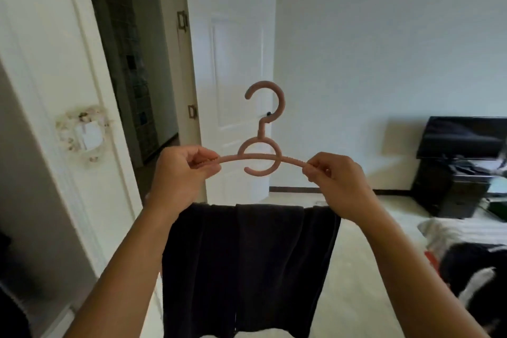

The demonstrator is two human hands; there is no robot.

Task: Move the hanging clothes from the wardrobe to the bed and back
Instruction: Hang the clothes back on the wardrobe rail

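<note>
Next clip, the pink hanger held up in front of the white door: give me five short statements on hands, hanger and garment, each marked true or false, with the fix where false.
1. Both hands hold the pink hanger. True: the left hand and the right hand each pinch one end of its top bar.
2. The hanger's hook is on a wardrobe rail. False: the hook is free in the air.
3. A dark garment hangs below the hands. True.
4. The garment is white. False: it is black or very dark.
5. The white door behind the hanger is shut. False: it stands open.
</note>
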